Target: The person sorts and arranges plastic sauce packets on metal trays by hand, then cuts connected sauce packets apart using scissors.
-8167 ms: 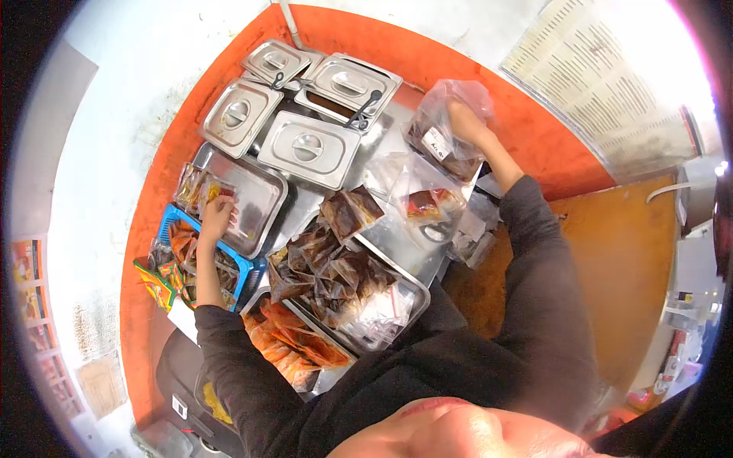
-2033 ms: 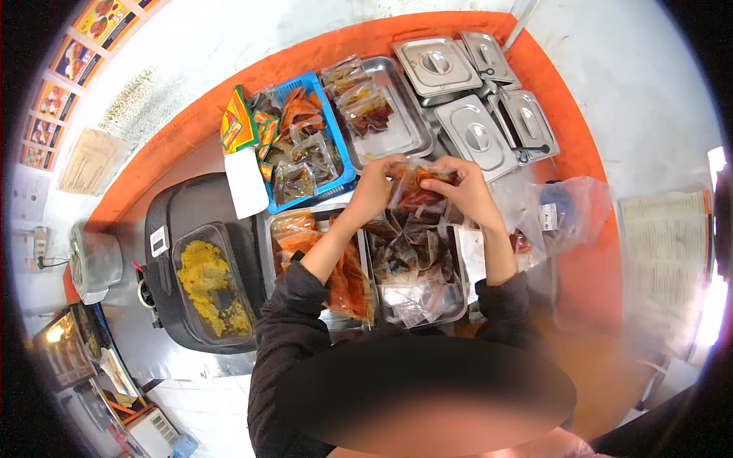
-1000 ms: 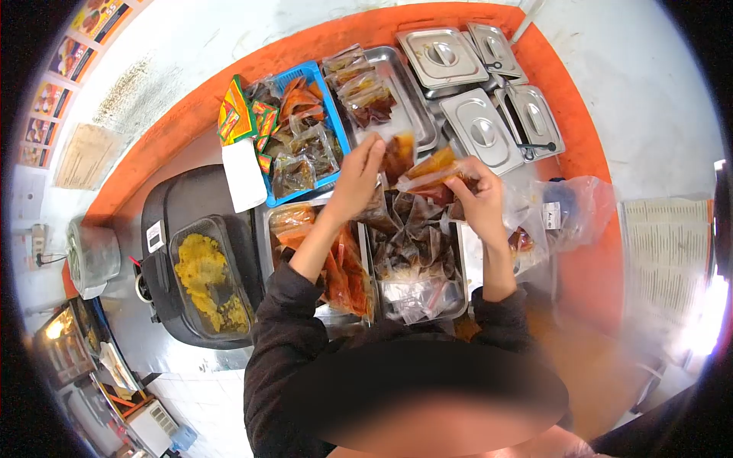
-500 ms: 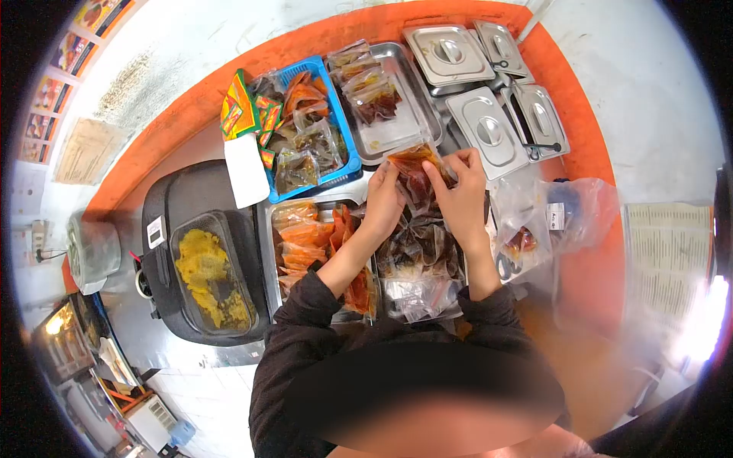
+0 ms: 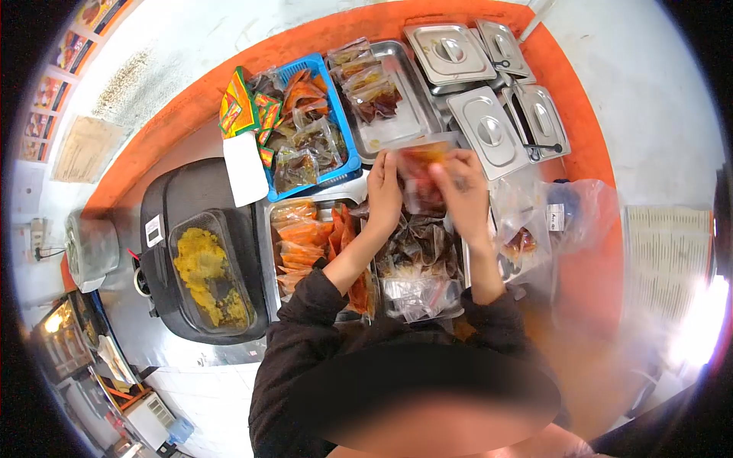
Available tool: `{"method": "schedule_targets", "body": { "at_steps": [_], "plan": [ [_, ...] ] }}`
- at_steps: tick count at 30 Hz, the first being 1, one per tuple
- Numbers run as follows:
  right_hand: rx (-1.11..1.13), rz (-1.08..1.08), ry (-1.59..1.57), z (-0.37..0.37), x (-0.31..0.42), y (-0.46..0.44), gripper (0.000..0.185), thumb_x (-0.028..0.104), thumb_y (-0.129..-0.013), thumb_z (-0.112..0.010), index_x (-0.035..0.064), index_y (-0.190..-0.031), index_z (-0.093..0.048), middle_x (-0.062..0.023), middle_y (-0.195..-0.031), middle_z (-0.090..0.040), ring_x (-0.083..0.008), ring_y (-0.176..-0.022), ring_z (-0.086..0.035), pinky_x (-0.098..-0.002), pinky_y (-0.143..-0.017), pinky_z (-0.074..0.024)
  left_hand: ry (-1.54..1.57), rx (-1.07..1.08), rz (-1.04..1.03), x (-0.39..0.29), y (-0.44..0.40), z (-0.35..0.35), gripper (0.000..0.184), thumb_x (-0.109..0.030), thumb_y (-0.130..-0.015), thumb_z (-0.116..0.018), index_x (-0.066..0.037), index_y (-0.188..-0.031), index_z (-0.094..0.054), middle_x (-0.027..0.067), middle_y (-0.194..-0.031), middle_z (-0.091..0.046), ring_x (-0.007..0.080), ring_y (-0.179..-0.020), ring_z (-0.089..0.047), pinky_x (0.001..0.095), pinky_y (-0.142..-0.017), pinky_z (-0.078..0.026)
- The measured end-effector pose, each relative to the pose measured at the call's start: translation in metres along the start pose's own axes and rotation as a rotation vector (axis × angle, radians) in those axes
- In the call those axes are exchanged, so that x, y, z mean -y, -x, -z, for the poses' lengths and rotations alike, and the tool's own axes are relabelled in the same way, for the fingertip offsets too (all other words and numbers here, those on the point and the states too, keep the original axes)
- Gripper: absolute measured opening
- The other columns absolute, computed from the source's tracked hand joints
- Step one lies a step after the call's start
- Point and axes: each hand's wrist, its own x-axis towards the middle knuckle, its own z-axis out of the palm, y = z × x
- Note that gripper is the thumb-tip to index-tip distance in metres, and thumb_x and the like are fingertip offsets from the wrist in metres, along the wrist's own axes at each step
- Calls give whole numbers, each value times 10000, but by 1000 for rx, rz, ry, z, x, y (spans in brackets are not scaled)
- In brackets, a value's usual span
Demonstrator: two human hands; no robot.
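Observation:
A clear plastic bag of dark red-brown sauce (image 5: pixel 416 183) hangs between my two hands, blurred by motion. My left hand (image 5: pixel 384 197) pinches its left upper edge. On the other side, my right hand (image 5: pixel 466 197) has its thumb and fingers bent on the bag's right part; the fingertips are smeared. Just below lies a metal tray with dark sauce bags (image 5: pixel 418 248) and flat clear bags (image 5: pixel 421 298). Left of it, beside my left forearm, orange sauce bags (image 5: pixel 298 248) fill another tray. Beyond my hands stands a metal tray (image 5: pixel 405 137) with several brown sauce bags (image 5: pixel 370 88).
A blue basket (image 5: pixel 353 162) holds sauce bags and green-yellow packets (image 5: pixel 239 107). Lidded steel pans (image 5: pixel 489 131) stand at the back right. On the left sits a black case (image 5: pixel 164 282) with a yellow-stained tray (image 5: pixel 210 275). Clear plastic bags (image 5: pixel 584 217) lie at right.
The sauce bag has turned and blurred between my hands. My right hand has shifted slightly lower, its thumb moving across the bag; my left hand stays at the left edge.

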Motion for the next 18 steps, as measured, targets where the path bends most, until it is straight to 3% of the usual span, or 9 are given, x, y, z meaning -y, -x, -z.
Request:
{"method": "schedule_targets", "body": {
  "at_steps": [2, 5, 8, 12, 14, 15, 16, 18],
  "plan": [
    [-114, 75, 428, -16, 0, 6, 226, 142, -804, -679, -13, -940, -586, -135, -1025, -519, -255, -980, -497, -335, -863, -390, 90, 46, -134, -19, 7, -15, 349, -262, -1014, -312, -2, -1140, -508, 81, -1053, -580, 126, -928, -534, 259, -838, -420],
    [-142, 15, 165, -27, -14, 11, 291, 151, -806, -677, 16, -1018, -530, -159, -1048, -504, -285, -985, -499, -357, -862, -391, 499, 60, -21, -30, 10, -17, 383, -302, -1016, -285, -21, -1170, -494, 88, -1104, -555, 143, -1010, -521, 275, -896, -407],
    [-39, -93, 54, -28, -9, 10, 443, 163, -804, -682, -7, -1144, -454, -168, -1051, -524, -294, -982, -529, -368, -849, -408, 243, 12, -146, -18, 5, -11, 383, -307, -993, -381, -13, -1223, -465, 111, -1147, -549, 179, -1059, -533, 311, -913, -419],
    [154, -203, -119, -16, -6, -20, 486, 178, -780, -710, -46, -1142, -476, -163, -1030, -572, -254, -941, -566, -349, -822, -433, 179, -15, -157, -30, -9, -13, 339, -267, -970, -461, -20, -1201, -477, 90, -1161, -542, 161, -1048, -527, 301, -906, -415],
    [418, -169, -161, -17, -34, -46, 501, 193, -740, -749, -40, -1124, -525, -147, -954, -621, -211, -883, -588, -328, -797, -448, 218, 3, -138, -36, -23, -13, 301, -216, -950, -510, -30, -1185, -483, 61, -1162, -540, 145, -1048, -520, 269, -886, -411],
    [412, -180, -135, -19, -34, -61, 451, 195, -712, -769, -45, -1045, -582, -140, -887, -638, -190, -860, -591, -322, -785, -451, 197, 51, -100, -30, -39, -6, 335, -279, -961, -478, -51, -1207, -469, 54, -1167, -536, 160, -1081, -502, 284, -888, -400],
    [369, -62, -120, -26, -44, -77, 375, 159, -714, -752, -38, -994, -600, -168, -860, -637, -232, -826, -611, -323, -750, -459, 195, 52, -108, -31, -52, -2, 335, -279, -961, -478, -51, -1207, -469, 54, -1167, -536, 160, -1081, -502, 284, -888, -400],
    [310, -63, 164, -27, -44, -105, 293, 86, -704, -707, 2, -969, -614, -198, -900, -635, -311, -842, -616, -349, -724, -471, 24, -150, -132, -33, -78, 6, 387, -352, -966, -438, -69, -1229, -449, 66, -1176, -528, 181, -1107, -482, 321, -896, -392]
  ]
}}
